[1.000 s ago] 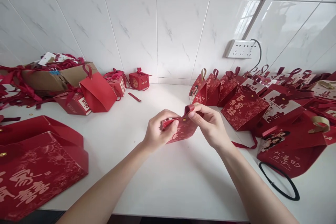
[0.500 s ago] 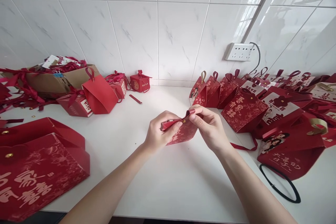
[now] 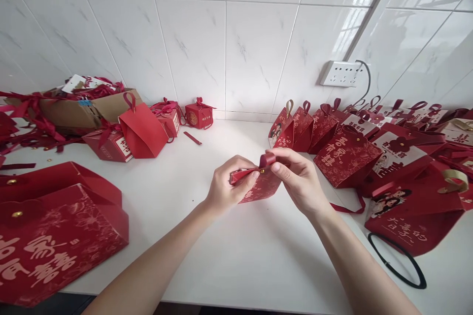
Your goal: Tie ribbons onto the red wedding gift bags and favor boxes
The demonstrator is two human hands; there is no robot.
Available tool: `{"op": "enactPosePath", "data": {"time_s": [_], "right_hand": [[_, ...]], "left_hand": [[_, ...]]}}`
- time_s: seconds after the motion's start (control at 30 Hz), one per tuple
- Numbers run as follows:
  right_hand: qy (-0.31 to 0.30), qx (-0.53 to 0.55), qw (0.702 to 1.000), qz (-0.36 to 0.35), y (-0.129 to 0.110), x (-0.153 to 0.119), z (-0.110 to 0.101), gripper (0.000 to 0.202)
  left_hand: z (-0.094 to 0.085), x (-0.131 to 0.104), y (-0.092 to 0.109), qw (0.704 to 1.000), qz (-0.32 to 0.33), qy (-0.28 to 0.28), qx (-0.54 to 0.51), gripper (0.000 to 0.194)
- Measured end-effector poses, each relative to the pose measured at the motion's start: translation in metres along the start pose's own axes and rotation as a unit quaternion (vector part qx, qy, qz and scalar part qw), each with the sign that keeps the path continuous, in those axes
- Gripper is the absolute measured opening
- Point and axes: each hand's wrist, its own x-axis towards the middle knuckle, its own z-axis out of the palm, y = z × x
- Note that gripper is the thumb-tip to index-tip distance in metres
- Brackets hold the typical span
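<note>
1. The bag (image 3: 264, 189) is in both hands, above or on the table (image 3: 221, 266); whether its base touches the table I cannot tell.
2. The left hand (image 3: 231, 182) grips the bag's top edge from its left side, thumb flat along the near face, fingers curled behind the far one.
3. The left forearm slants up from the lower left to the bag, the wrist close to straight.
4. The right hand (image 3: 295, 177) comes to the bag's upper right, thumb and forefinger pinching the strap (image 3: 266, 159); the other fingers are bent and partly hidden.
5. The right forearm slants up from the bag's lower right, mirroring the left one.
6. The strap stands in a short loop over the bag's top edge, with a gold rivet (image 3: 262, 171) just below it, between the two thumbs.
7. Well left of the bag and nearer the wearer sits a large box (image 3: 74, 236); a red strip (image 3: 192, 139) lies beyond the bag, to its left.
8. Right of the bag, nearer the wearer, lies a black ring (image 3: 399, 266).
</note>
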Motion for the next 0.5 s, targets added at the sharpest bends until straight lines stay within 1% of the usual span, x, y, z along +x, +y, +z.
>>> {"op": "enactPosePath", "data": {"time_s": [0.1, 0.17, 0.3, 0.4, 0.5], "right_hand": [[-0.001, 0.017, 1.0, -0.007, -0.0002, -0.0005, -0.0005, 0.001], [0.013, 0.042, 0.999, 0.009, 0.0005, -0.0011, 0.0004, 0.005], [0.063, 0.069, 0.995, 0.047, 0.0031, -0.0013, 0.0042, 0.015], [0.082, 0.046, 0.995, 0.041, 0.0046, -0.0005, 0.0061, 0.019], [0.08, 0.029, 0.996, 0.031, 0.0046, -0.0002, 0.0061, 0.017]], "left_hand": [[-0.0001, -0.0001, -0.0007, 1.0, 0.001, -0.001, 0.0, 0.005], [0.0, -0.0001, -0.0006, 1.0, -0.008, 0.001, 0.003, 0.005], [-0.0002, 0.0003, 0.0004, 1.0, -0.025, -0.001, 0.002, 0.009], [-0.001, 0.0005, 0.0009, 1.0, -0.026, -0.006, 0.001, 0.009], [-0.0017, 0.0001, 0.001, 1.0, -0.028, -0.009, 0.0, 0.01]]}}
